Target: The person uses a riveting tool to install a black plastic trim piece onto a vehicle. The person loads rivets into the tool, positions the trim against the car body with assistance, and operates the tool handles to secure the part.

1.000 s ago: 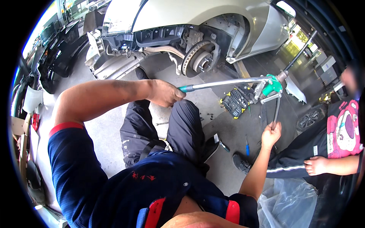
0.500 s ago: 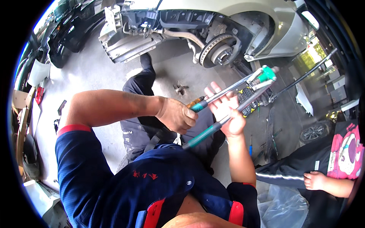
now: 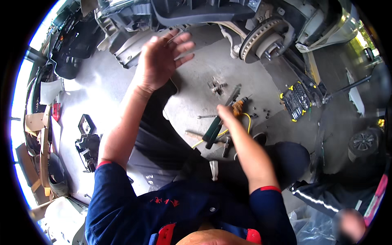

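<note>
My left hand point(image 3: 161, 61) is raised in front of the car's stripped front end, fingers spread, with nothing visible in it. My right hand point(image 3: 223, 112) reaches down to a long-handled tool with green grips point(image 3: 211, 134), whose two handles lie close together near the floor. The hand is seen end-on and blurred, so its fingers and any hold on the tool are hidden. Beside it lie an orange power tool point(image 3: 238, 107) with a yellow cord point(image 3: 248, 122), a wrench point(image 3: 206, 116) and a hammer point(image 3: 226, 146).
A bare brake disc point(image 3: 261, 43) and dark bumper support point(image 3: 200, 12) overhang the far side. Right of me are a tool case point(image 3: 295, 102), small fasteners point(image 3: 265, 112), a wheel point(image 3: 362, 141) and another person's striped trouser leg point(image 3: 318, 200). Black car parts point(image 3: 87, 147) lie at left.
My left hand has let go of the green-gripped tool and moved up toward the car. The tool has gone down toward the floor by my right hand. My view has shifted.
</note>
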The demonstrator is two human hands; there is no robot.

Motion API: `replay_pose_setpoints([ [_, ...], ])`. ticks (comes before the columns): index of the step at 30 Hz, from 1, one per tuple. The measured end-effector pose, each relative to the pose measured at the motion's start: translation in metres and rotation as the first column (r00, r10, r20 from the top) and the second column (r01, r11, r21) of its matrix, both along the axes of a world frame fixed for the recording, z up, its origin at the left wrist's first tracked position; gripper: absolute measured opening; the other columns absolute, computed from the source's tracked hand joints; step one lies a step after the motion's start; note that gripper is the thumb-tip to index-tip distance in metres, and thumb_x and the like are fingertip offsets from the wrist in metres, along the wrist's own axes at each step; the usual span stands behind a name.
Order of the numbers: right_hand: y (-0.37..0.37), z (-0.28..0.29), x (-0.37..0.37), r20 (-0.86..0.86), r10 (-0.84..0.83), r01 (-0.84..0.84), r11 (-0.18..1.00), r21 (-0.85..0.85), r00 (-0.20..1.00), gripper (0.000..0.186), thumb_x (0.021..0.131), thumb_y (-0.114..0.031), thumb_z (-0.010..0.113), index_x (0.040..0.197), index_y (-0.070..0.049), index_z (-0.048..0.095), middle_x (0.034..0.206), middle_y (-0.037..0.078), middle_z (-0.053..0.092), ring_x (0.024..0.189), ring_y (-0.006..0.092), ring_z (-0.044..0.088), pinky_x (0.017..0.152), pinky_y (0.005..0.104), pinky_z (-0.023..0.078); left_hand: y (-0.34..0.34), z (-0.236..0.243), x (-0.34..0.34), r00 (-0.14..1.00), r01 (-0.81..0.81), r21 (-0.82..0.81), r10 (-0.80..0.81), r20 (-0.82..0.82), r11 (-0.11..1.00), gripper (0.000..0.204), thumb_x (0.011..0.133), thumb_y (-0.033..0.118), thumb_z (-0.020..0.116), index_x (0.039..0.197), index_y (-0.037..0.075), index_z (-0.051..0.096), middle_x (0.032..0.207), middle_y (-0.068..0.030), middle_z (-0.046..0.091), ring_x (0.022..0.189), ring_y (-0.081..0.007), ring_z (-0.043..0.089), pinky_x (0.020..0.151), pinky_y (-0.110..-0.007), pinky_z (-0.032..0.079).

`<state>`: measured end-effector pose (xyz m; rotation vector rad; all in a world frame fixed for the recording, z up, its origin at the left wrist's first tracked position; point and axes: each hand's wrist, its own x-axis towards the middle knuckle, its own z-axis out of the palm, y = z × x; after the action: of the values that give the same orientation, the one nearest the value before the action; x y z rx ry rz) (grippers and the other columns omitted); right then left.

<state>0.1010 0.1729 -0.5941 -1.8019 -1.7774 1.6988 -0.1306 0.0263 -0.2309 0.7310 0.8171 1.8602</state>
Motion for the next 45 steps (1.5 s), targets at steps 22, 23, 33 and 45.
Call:
replay_pose_setpoints([
  [22, -0.124, -0.117, -0.042, 0.272, 0.513, -0.562, 0.814, 0.148, 0.814, 0.075, 0.087, -0.017, 0.069, 0.148, 0.010, 0.033, 0.129, 0.036, 0.055, 0.118, 0.0492, 0.060, 0.105, 0.0542, 0.049, -0.011, 0.007, -0.040, 0.995, 0.046, 0.094, -0.054, 0.088, 0.995, 0.073, 0.099, 0.060, 0.049, 0.146, 0.004, 0.050, 0.148, -0.0163, 0.056, 0.125, -0.0319, 0.058, 0.114, -0.052, 0.039],
  [23, -0.125, -0.121, -0.052, 0.300, 0.523, -0.590, 0.778, 0.214, 0.798, 0.056, 0.090, -0.016, 0.063, 0.136, 0.008, 0.043, 0.130, 0.036, 0.054, 0.117, 0.0475, 0.060, 0.103, 0.0542, 0.050, -0.012, -0.002, -0.050, 0.994, 0.093, 0.015, -0.094, 0.054, 0.996, 0.073, 0.099, 0.060, 0.049, 0.146, 0.004, 0.050, 0.147, -0.0162, 0.057, 0.125, -0.0313, 0.058, 0.114, -0.050, 0.040],
  [33, -0.182, -0.070, -0.085, -0.162, 0.492, -0.475, 0.870, 0.135, 0.855, 0.037, 0.084, -0.004, 0.055, 0.119, 0.010, 0.056, 0.122, 0.038, 0.058, 0.116, 0.0466, 0.061, 0.099, 0.0507, 0.051, -0.058, -0.232, -0.038, 0.179, -0.446, -0.722, -0.737, -0.651, 0.529, 0.053, 0.103, 0.042, 0.059, 0.126, -0.005, 0.066, 0.112, -0.0279, 0.072, 0.102, -0.0365, 0.072, 0.093, -0.042, 0.055],
  [45, -0.142, 0.029, -0.074, -0.564, 0.246, -0.145, 0.965, 0.218, 0.788, 0.028, 0.087, -0.013, 0.066, 0.109, 0.004, 0.059, 0.099, 0.025, 0.067, 0.096, 0.0429, 0.066, 0.085, 0.0506, 0.052, -0.003, -0.369, -0.026, 0.967, 0.228, -0.921, 0.036, 0.251, 0.315, 0.032, 0.096, 0.031, 0.067, 0.112, 0.003, 0.064, 0.107, -0.0114, 0.068, 0.096, -0.0263, 0.068, 0.085, -0.042, 0.058],
])
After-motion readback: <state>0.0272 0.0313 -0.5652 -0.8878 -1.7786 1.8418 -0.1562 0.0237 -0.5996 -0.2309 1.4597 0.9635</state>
